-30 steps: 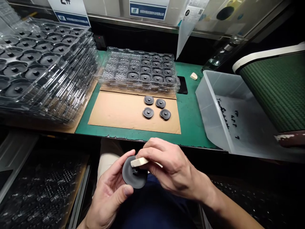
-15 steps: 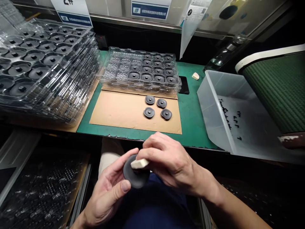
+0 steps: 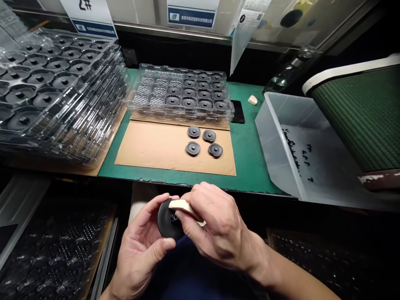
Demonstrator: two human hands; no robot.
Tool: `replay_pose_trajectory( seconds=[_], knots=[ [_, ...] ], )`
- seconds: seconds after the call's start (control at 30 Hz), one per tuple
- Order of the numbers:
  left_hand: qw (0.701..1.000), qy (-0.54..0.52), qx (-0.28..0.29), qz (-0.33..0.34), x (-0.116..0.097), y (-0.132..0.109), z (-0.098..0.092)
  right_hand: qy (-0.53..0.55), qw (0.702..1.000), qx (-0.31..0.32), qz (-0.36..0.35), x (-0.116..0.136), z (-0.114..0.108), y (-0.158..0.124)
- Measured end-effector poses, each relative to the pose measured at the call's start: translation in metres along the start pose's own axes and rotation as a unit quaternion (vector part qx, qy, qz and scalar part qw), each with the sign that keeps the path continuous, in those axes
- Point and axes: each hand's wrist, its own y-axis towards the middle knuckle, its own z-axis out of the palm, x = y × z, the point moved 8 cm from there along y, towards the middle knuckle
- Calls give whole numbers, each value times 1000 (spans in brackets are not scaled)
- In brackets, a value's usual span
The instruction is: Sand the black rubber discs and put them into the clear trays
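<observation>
A round black plastic disc (image 3: 166, 223) with a raised hub is gripped at its rim by my left hand (image 3: 137, 250), fingers behind and thumb on the near edge. My right hand (image 3: 218, 223) is closed around a cream-coloured block (image 3: 181, 205), which looks like a piece of sponge or eraser. The block's end touches or hovers just over the disc's face near the hub; I cannot tell which. Part of the disc's right side is hidden by my right fingers. Beyond my hands, several similar black discs (image 3: 193, 148) lie on a cardboard sheet (image 3: 150, 146).
A clear plastic tray (image 3: 181, 112) partly filled with discs stands behind the cardboard. Tall stacked trays (image 3: 84, 125) rise at left. On the right are a translucent bin (image 3: 265, 137) with small black parts, a green conveyor belt (image 3: 362, 121), a black phone (image 3: 238, 111) and another cream piece (image 3: 253, 100).
The right hand has turned, so the cream block sits higher, near the disc's upper edge, and the hub shows. The disc has tilted and shifted slightly left with my left hand.
</observation>
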Motion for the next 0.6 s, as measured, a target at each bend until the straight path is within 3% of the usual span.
replay_pose_trajectory(
  seconds=[0.1, 0.2, 0.3, 0.43, 0.6],
  knots=[
    [996, -62, 24, -59, 7, -1, 0, 101, 993, -15, 53, -19, -5, 3],
    [988, -120, 41, -85, 5, 0, 1, 239, 950, -73, 186, -53, -8, -4],
    [984, -145, 47, -94, 3, 2, 2, 313, 918, -69, 234, -67, 0, -11],
    [986, -139, 36, -88, 3, 4, -1, 229, 953, -35, 196, -58, -3, -12],
    [992, -96, 22, -74, 7, 4, -4, 163, 986, 5, 42, -25, -11, -4]
  ],
)
